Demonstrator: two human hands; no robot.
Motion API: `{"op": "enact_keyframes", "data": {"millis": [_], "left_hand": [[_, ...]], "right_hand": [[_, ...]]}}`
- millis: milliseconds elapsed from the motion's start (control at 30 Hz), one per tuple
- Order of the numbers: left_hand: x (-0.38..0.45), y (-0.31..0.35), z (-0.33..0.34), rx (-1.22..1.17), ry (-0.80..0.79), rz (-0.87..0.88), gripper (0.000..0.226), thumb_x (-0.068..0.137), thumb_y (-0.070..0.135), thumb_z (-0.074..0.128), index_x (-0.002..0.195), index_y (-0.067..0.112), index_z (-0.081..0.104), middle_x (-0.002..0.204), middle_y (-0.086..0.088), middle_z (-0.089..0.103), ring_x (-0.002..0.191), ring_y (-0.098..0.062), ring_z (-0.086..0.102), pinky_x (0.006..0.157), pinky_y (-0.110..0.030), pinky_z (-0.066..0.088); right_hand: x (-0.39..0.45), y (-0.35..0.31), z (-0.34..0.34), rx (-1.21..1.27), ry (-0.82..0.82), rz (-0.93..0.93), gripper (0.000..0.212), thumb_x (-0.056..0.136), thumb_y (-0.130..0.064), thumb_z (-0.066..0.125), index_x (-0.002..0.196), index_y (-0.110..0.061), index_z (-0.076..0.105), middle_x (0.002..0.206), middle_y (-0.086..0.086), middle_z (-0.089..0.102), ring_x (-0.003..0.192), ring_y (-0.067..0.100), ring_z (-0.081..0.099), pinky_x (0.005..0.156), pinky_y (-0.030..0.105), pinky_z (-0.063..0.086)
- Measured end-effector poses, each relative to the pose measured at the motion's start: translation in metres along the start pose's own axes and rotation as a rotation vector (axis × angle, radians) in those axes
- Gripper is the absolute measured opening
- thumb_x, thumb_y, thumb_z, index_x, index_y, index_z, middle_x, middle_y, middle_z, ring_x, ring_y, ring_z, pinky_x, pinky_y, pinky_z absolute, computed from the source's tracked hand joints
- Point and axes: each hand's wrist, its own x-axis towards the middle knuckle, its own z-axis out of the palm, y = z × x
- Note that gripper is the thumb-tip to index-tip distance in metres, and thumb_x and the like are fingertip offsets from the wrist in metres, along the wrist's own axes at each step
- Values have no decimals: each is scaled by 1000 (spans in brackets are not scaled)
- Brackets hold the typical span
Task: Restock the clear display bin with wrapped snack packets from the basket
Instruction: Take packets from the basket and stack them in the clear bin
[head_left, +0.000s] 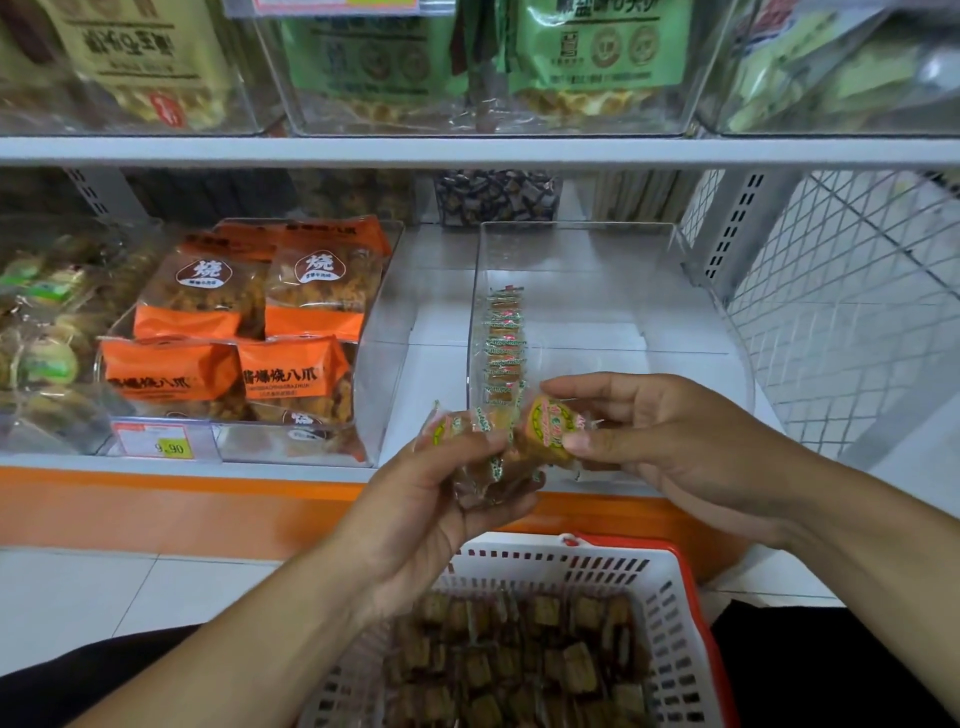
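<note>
A clear display bin (696, 332) stands on the lower shelf, with a row of small wrapped snack packets (504, 345) lined up against its left wall. My left hand (441, 499) grips a bunch of brown wrapped packets (483, 457) just in front of the bin. My right hand (660, 441) pinches one yellow-labelled packet (550, 428) between thumb and fingers, beside the left hand's bunch. Below my arms sits a white basket (670, 613) with a red rim, holding several more brown packets (519, 665).
To the left is a clear bin of orange snack bags (244, 332) with a price tag (158, 441) reading 9.90. Bins of green and yellow bags (395, 62) line the upper shelf. A white wire mesh panel (852, 291) closes off the right side. An orange shelf base (156, 509) runs below.
</note>
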Motion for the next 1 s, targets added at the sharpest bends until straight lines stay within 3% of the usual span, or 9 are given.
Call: {"op": "enact_keyframes", "data": {"millis": [167,300,400,500,600,700,800,900,1000], "left_hand": [[1,0,-1,-5,32,39,70,73,21,80,133,-5,57,126,-32,65,105,-43,68,72,-39,63],[1,2,-3,28,27,90,53,73,18,86,119,2,65,111,-25,70,89,-30,73,69,-39,62],[1,3,-3,83,40,65,61,70,20,83,122,-4,63,107,-26,71,90,-33,73,67,-38,62],[0,4,-4,134,8,23,39,74,20,82,107,1,71,99,-24,72,85,-34,74,64,-35,61],[-2,3,-3,190,-53,-50,14,74,22,81,85,13,79,82,-13,74,66,-19,73,62,-32,62],[-2,-1,-3,251,-63,-132,29,77,23,80,103,12,76,92,-13,76,74,-22,75,61,-31,62],[-3,-2,-3,247,-119,-202,43,81,32,81,118,13,71,100,-9,78,79,-21,77,64,-31,62],[-6,3,-5,250,-227,-226,46,76,47,86,118,28,76,124,-8,73,110,-23,73,77,-31,62],[-6,8,-10,254,-317,-220,49,71,26,93,117,22,77,127,-13,71,117,-26,69,84,-32,61]], "right_hand": [[2,-3,-3,109,13,94,37,67,-7,79,104,-10,75,105,19,74,84,24,73,68,28,61],[1,-6,-5,110,-45,129,36,72,1,71,106,-10,77,109,19,72,100,34,73,74,38,63],[1,-10,-10,117,-17,82,49,68,6,71,113,-13,73,96,12,72,86,23,73,62,26,58],[2,-13,-14,39,-38,62,46,65,1,75,107,-15,76,99,6,74,86,12,67,62,20,49],[1,-10,-13,-84,-131,113,41,71,-5,72,110,-17,79,104,4,76,92,13,65,77,28,46],[-1,-4,-10,-165,-157,148,40,77,-10,70,116,-18,75,120,16,71,109,33,66,97,46,49],[-1,0,-7,-134,-190,172,38,80,-8,71,117,-20,74,120,13,68,102,27,69,78,35,58],[-2,1,-10,-103,-256,217,42,88,-8,66,129,-19,67,120,10,69,100,28,69,70,31,57],[-2,-1,-15,-58,-303,228,40,89,-11,65,128,-19,68,117,10,70,96,23,68,67,29,57]]}}
